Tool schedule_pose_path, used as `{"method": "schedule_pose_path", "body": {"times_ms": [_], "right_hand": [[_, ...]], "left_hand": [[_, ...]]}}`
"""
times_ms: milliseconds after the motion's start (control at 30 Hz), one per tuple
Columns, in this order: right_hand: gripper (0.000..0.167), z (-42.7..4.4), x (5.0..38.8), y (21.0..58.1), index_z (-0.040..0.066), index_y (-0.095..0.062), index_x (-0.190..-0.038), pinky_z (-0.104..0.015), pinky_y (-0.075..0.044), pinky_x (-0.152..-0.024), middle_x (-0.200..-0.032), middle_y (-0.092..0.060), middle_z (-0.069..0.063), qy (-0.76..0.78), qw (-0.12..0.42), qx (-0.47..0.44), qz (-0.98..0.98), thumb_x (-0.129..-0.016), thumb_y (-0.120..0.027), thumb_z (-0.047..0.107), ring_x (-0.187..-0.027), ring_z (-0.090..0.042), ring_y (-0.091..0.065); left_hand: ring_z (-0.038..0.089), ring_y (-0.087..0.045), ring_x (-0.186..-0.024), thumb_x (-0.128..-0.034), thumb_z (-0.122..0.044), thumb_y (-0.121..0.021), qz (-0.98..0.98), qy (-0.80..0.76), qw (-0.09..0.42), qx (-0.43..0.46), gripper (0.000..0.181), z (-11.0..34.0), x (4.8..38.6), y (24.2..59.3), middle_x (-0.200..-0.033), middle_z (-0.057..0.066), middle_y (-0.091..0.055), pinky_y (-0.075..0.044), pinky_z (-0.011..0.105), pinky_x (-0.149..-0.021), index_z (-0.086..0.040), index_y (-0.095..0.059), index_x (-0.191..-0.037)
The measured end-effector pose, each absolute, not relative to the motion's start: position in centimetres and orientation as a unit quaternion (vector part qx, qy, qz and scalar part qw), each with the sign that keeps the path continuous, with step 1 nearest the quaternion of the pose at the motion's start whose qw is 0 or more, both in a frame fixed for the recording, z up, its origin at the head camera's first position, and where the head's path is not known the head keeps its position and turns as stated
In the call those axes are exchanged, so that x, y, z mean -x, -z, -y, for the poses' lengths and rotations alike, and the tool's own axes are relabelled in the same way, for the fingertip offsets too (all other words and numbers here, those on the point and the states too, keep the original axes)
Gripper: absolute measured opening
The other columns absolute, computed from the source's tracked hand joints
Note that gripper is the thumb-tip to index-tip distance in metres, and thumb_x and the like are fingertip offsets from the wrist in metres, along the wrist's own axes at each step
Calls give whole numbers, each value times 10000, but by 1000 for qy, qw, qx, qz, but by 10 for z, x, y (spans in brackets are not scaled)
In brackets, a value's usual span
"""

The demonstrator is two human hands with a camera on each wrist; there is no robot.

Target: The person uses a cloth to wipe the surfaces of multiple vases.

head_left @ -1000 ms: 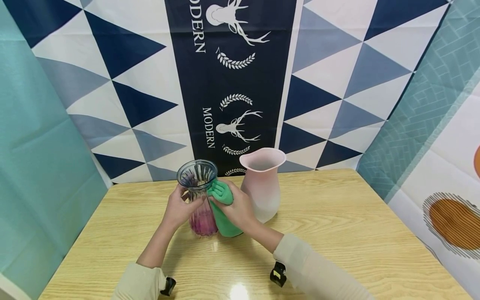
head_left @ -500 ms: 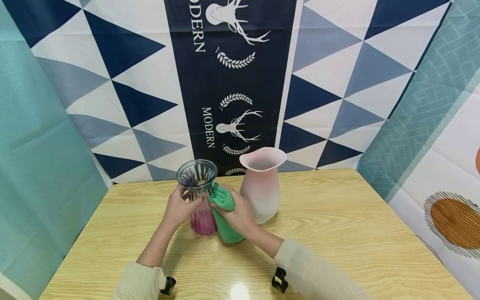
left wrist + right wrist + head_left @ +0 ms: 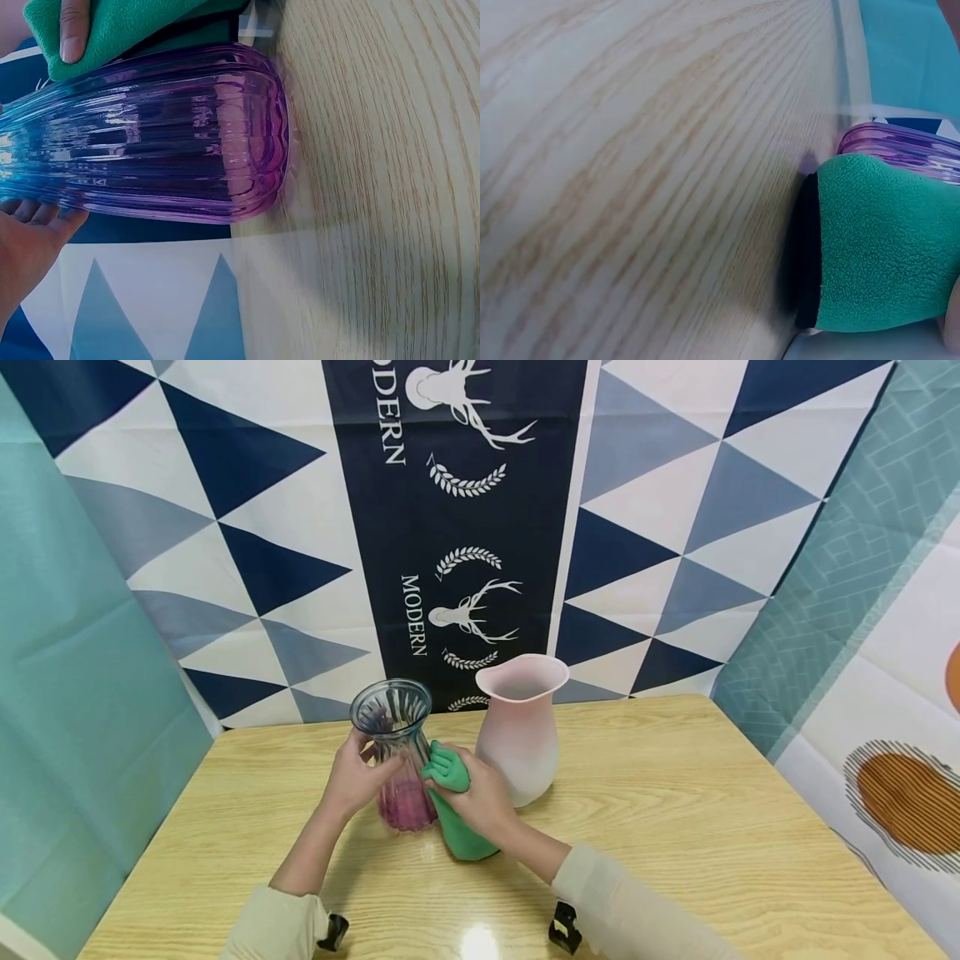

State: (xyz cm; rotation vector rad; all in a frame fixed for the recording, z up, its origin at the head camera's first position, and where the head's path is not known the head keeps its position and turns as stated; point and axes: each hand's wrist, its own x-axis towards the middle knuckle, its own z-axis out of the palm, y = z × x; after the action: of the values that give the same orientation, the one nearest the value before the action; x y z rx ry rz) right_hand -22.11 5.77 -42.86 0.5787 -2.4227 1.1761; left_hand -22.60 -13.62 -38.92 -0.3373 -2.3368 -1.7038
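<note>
A ribbed glass vase [image 3: 405,802], blue at its flared rim and purple toward the base, stands upright on the wooden table. My left hand [image 3: 358,777] grips its narrow neck from the left side. A green cloth [image 3: 463,835] is bunched in my right hand [image 3: 480,793], which presses it to the vase's right side. The cloth's lower part hangs down beside the vase; in the right wrist view the green cloth [image 3: 885,247] shows a dark edge near the tabletop. Fingers of the right hand are partly hidden by the cloth.
A pink and white vase [image 3: 521,735] with a wavy rim stands just behind my right hand. The wooden table [image 3: 637,793] reaches back to a patterned wall hanging [image 3: 645,527]. A teal curtain [image 3: 82,710] lines the left side.
My right hand has slid the green cloth downward and slightly to the right along the glass vase. The left hand keeps its grip, and the vases stay in place.
</note>
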Motion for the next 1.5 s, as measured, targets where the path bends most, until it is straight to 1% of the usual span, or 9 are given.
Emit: {"method": "schedule_pose_path", "body": {"times_ms": [167, 333, 500, 733, 1033, 1167, 1300, 1400, 1500], "right_hand": [[512, -57, 222, 424, 157, -574, -1249, -350, -524, -876, -1167, -665, -49, -437, 193, -210, 853, -786, -755, 280, -1029, -194, -641], [506, -55, 225, 415, 127, -575, -1238, -349, -525, -884, -1160, -667, -67, -458, 221, -224, 831, -783, -759, 251, -1035, -202, -641], [509, -53, 228, 406, 117, -571, -1240, -345, -522, -889, -1134, -678, -62, -462, 238, -230, 822, -787, -757, 255, -1029, -193, -644], [522, -50, 227, 396, 124, -567, -1244, -347, -511, -909, -1153, -671, -43, -464, 241, -230, 821, -781, -762, 264, -1056, -175, -634], [509, -50, 229, 398, 131, -573, -1228, -337, -515, -896, -1134, -679, -43, -449, 251, -240, 824, -776, -767, 263, -1032, -178, -644], [515, -50, 229, 400, 116, -568, -1242, -346, -514, -903, -1147, -673, -48, -453, 238, -239, 825, -782, -762, 245, -1040, -186, -640], [500, -51, 228, 404, 121, -573, -1237, -345, -524, -882, -1140, -673, -55, -460, 213, -231, 831, -788, -757, 244, -1025, -193, -641], [492, -53, 226, 409, 123, -574, -1230, -351, -530, -864, -1132, -673, -66, -454, 204, -227, 837, -791, -754, 254, -1014, -201, -644], [508, -54, 225, 415, 134, -569, -1246, -358, -522, -882, -1156, -665, -68, -444, 201, -220, 845, -792, -751, 272, -1034, -204, -639]], "left_hand": [[325, -378, -1311, -802, -155, -728, 799, 578, 118, 112, 682, 137, 226, 391, -1370, 162, -434, -346, 521, -1079, -84, -376, -1382], [311, -392, -1291, -794, -184, -743, 806, 563, 140, 115, 715, 138, 228, 393, -1380, 138, -399, -394, 544, -1029, -113, -371, -1401], [300, -418, -1278, -781, -194, -754, 811, 556, 144, 112, 736, 139, 229, 395, -1365, 133, -446, -412, 529, -1017, -124, -365, -1403], [304, -465, -1244, -779, -204, -759, 811, 557, 142, 109, 710, 140, 229, 396, -1336, 132, -503, -416, 518, -1017, -129, -392, -1381], [320, -458, -1267, -788, -214, -748, 815, 553, 134, 106, 694, 140, 229, 395, -1346, 133, -507, -413, 527, -1020, -145, -396, -1383], [324, -462, -1261, -792, -210, -742, 816, 552, 130, 109, 707, 141, 229, 394, -1361, 146, -500, -402, 525, -1031, -138, -380, -1395], [319, -470, -1246, -794, -202, -735, 816, 554, 128, 110, 704, 140, 228, 393, -1356, 152, -503, -399, 521, -1035, -135, -375, -1395], [316, -473, -1243, -798, -190, -729, 816, 553, 128, 109, 690, 140, 229, 393, -1349, 153, -507, -403, 521, -1032, -136, -382, -1392], [315, -469, -1248, -800, -175, -728, 815, 556, 125, 108, 679, 140, 229, 393, -1345, 157, -507, -406, 512, -1034, -124, -391, -1387]]}}
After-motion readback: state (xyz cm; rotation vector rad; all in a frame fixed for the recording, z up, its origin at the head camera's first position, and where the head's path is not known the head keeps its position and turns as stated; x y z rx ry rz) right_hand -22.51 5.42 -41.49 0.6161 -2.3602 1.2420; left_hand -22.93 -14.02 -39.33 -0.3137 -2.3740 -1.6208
